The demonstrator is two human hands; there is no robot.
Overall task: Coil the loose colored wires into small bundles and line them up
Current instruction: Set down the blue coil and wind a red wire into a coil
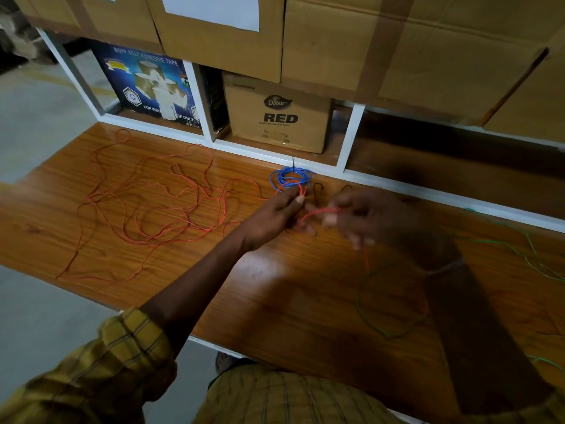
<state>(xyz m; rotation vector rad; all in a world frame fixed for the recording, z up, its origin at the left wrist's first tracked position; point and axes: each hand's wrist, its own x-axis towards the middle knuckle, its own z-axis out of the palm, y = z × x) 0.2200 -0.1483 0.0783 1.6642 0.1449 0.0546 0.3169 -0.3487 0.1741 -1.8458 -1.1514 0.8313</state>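
From my remote seat, nearest me at 6 o'clock are the yellow plaid sleeves (122,362), with both forearms reaching out over the wooden table (290,301). At about 4 o'clock a loose green wire (376,316) curls across the table, running off toward 3 o'clock. Near the centre, my left hand (275,215) has its fingers curled, pinching the red wire (153,209) close to its end, while my right hand (360,215), blurred, grips a short loop of the same wire between thumb and fingers. The rest of the red wire sprawls in loose tangles toward 9 o'clock. Just past the hands at 12 o'clock lies a coiled blue wire bundle (290,177), against the white shelf frame (348,142). Beyond stand a tape carton (146,87) and a brown box (278,114).
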